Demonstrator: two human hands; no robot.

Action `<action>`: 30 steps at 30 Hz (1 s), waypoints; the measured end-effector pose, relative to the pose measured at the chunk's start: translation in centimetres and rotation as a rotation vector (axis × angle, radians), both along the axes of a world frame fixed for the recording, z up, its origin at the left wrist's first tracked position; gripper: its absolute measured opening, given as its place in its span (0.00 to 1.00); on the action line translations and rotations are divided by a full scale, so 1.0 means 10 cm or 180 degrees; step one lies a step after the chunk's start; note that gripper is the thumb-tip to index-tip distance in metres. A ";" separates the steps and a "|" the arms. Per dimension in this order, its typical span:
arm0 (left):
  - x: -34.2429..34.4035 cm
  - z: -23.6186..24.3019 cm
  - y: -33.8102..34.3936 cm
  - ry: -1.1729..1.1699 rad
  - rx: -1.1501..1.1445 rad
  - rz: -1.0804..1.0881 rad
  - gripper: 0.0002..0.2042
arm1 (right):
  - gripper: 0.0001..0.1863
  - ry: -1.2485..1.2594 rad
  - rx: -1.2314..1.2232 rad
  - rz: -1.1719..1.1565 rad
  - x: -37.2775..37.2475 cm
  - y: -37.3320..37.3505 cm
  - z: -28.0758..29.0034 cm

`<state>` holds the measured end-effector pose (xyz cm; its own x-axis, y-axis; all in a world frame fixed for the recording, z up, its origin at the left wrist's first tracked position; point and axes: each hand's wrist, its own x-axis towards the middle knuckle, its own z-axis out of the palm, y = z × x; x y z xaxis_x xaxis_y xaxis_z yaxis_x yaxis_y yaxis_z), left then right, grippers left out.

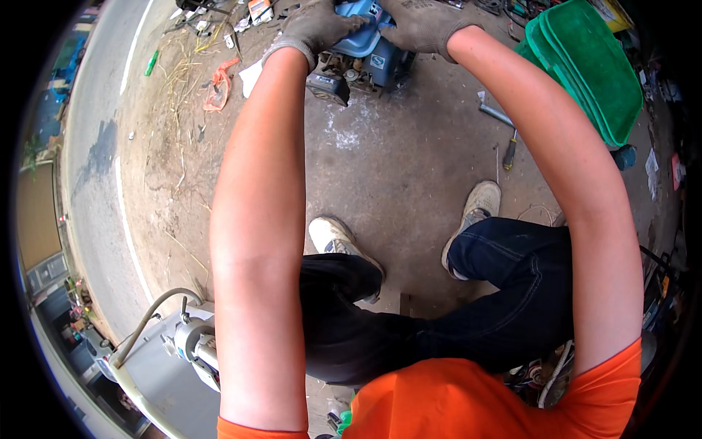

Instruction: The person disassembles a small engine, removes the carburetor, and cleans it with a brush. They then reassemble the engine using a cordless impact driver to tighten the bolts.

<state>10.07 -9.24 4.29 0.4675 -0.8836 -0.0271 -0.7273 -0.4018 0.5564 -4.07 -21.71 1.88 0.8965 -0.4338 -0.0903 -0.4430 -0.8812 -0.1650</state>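
A small engine (pixel 378 61) with a blue tank and a dark metal lower part is on the ground at the top of the head view. Both my arms stretch out to it, with grey work gloves on the hands. My left hand (pixel 316 29) grips its left side, fingers pressed on the blue tank. From the right, my right hand (pixel 423 26) is closed against the blue top, its fingertips partly hidden. A dark box-shaped part (pixel 329 88) juts out at the engine's lower left. The top of the engine runs out of view.
Stacked green plastic bins (pixel 585 69) stand at the right. A screwdriver (pixel 510 150) and a metal tube (pixel 496 113) lie by my right forearm. An orange plastic bag (pixel 219 86) is on the dirt at left, near a road (pixel 102 146). A grey machine with a curved handle (pixel 157 314) stands lower left.
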 end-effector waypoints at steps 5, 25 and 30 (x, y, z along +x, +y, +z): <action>-0.01 0.03 -0.01 0.0288 0.0038 -0.0015 0.46 | 0.42 -0.0140 -0.0089 0.0010 0.00 -0.06 -0.14; 0.05 0.15 0.05 -0.0134 0.0451 0.0096 0.47 | 0.42 -0.0058 -0.0099 0.0151 0.05 0.06 -0.03; 0.00 0.10 0.11 -0.1788 0.0110 0.0085 0.46 | 0.42 -0.0089 -0.0081 0.0124 0.11 0.04 -0.12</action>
<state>10.03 -8.12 5.26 0.4406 -0.8743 0.2036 -0.8974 -0.4353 0.0728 -2.99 -21.36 0.71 0.9148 -0.4002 -0.0543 -0.4037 -0.9018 -0.1542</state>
